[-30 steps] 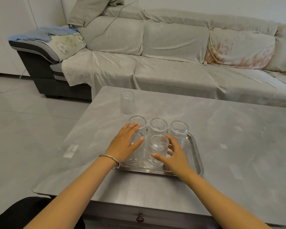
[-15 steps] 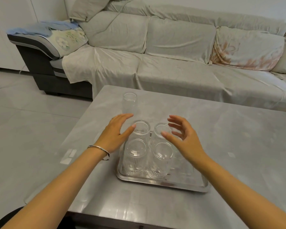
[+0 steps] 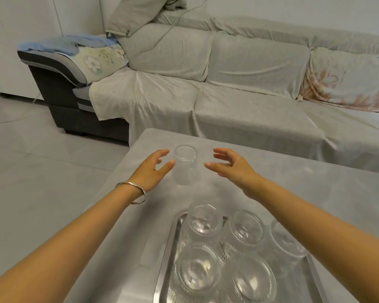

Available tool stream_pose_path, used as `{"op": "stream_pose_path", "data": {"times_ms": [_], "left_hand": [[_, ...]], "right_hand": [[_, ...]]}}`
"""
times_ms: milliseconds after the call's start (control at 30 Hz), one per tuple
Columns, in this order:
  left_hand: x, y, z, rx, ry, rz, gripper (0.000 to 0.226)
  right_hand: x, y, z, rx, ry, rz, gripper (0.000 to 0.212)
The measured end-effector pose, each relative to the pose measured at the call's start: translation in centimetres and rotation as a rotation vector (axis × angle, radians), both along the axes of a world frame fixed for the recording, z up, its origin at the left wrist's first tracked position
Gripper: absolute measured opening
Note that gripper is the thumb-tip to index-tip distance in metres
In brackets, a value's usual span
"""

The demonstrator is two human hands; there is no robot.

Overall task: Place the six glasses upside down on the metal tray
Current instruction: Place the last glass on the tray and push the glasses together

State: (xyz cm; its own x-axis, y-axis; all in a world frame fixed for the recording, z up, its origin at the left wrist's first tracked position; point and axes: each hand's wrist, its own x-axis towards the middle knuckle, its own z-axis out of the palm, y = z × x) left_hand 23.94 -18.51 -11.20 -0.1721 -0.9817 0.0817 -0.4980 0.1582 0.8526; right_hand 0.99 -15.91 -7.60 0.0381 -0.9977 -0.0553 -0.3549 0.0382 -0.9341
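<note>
Grey stone-look table (image 3: 315, 193) fills the lower frame. At centre a lone clear glass (image 3: 185, 166) stands upright, between the spread-fingered left hand (image 3: 151, 169) and right hand (image 3: 232, 166), neither gripping it. Five inverted glasses (image 3: 242, 229) sit on the metal tray (image 3: 165, 259), lower centre.

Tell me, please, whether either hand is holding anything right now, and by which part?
Nothing is held. The left hand and right hand are open on either side of the lone glass.

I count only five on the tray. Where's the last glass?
The last glass stands on the table beyond the metal tray, toward the sofa, between the open left hand and right hand.
</note>
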Motion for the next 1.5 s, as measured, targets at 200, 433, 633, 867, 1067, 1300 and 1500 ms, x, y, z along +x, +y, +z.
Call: {"op": "stream_pose_path", "data": {"times_ms": [200,433,633,867,1067,1300,1500], "left_hand": [[-0.9,-4.0,-2.3,0.091,0.116,-0.098,0.057],[-1.7,-5.2,-4.1,0.102,0.268,-0.157,0.055],[-2.1,-4.0,-2.9,0.081,0.380,-0.119,0.053],[-2.2,-0.2,4.5,-0.039,0.454,-0.118,0.052],[-3.6,5.6,10.6,-0.091,0.442,-0.134,0.054],[-6.5,13.2,14.2,-0.119,0.410,-0.179,0.071],[-9.8,17.6,13.4,-0.057,0.375,-0.219,0.075]], "right_hand": [[1.2,-4.7,-2.3,0.066,0.036,0.083,0.070],[2.4,-6.4,-4.2,0.014,0.028,0.155,0.049],[3.2,-5.4,-2.4,-0.051,0.024,0.140,0.040],[3.0,-1.1,4.4,-0.163,-0.025,0.156,0.062],[2.0,5.1,9.7,-0.275,0.023,0.160,0.075],[-0.6,13.1,12.8,-0.372,0.074,0.135,0.069],[-3.8,18.9,12.4,-0.373,0.097,0.045,0.069]]}}
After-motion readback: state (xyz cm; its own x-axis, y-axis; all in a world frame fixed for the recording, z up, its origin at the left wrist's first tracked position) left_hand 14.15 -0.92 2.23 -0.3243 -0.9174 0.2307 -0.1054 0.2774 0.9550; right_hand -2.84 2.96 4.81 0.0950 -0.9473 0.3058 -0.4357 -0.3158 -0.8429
